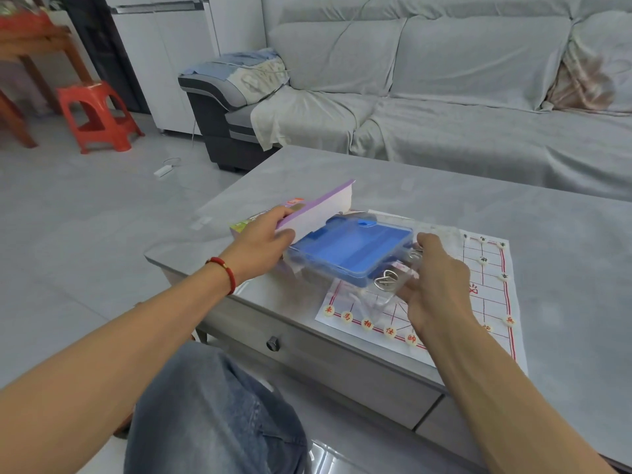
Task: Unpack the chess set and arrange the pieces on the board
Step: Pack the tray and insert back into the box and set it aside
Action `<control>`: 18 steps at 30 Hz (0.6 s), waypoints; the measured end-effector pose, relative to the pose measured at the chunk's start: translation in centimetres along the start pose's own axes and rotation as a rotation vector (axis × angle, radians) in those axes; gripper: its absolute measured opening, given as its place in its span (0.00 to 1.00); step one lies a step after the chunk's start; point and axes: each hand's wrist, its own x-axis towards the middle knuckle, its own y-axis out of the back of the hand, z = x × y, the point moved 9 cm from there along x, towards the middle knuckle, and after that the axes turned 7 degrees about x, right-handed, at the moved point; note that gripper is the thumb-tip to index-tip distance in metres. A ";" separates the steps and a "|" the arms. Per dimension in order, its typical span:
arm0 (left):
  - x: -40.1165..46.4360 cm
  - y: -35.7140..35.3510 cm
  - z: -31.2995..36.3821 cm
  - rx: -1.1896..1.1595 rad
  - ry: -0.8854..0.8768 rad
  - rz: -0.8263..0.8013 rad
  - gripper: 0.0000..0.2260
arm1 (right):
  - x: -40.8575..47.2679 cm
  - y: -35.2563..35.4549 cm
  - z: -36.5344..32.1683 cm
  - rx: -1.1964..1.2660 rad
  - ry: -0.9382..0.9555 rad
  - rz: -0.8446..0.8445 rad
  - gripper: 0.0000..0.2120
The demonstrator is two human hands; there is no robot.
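A paper chess board (485, 295) with red lines lies on the grey table (444, 206). Round white pieces (367, 323) with red characters line its near edge, and other pieces (483, 260) stand along its far right side. My left hand (263, 244) grips the flap of a purple and white cardboard box (318, 206). My right hand (434, 285) holds the near right corner of a clear plastic case with a blue tray (352, 249) inside, tilted above the board's left part. Metal wire rings (386, 278) show in that corner.
A grey covered sofa (444, 107) stands behind the table. A red plastic stool (99, 118) and a wooden table are at the far left. A white charger (160, 171) lies on the tiled floor. The table's front has a drawer knob (273, 343). My knee in jeans is below.
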 end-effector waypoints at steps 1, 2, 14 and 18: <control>-0.1 0.2 0.1 -0.012 0.001 0.008 0.13 | -0.1 -0.7 0.3 -0.003 -0.008 -0.033 0.08; -0.2 0.4 0.2 -0.016 -0.006 0.015 0.13 | -0.1 -1.5 0.9 -0.009 -0.021 -0.078 0.11; -1.6 4.7 -2.0 -0.021 0.038 0.086 0.11 | 1.9 -7.6 6.1 -0.363 -0.063 -0.316 0.25; -2.3 5.8 -3.3 -0.061 0.078 0.090 0.10 | 3.5 -8.5 5.3 -0.525 0.164 -0.338 0.31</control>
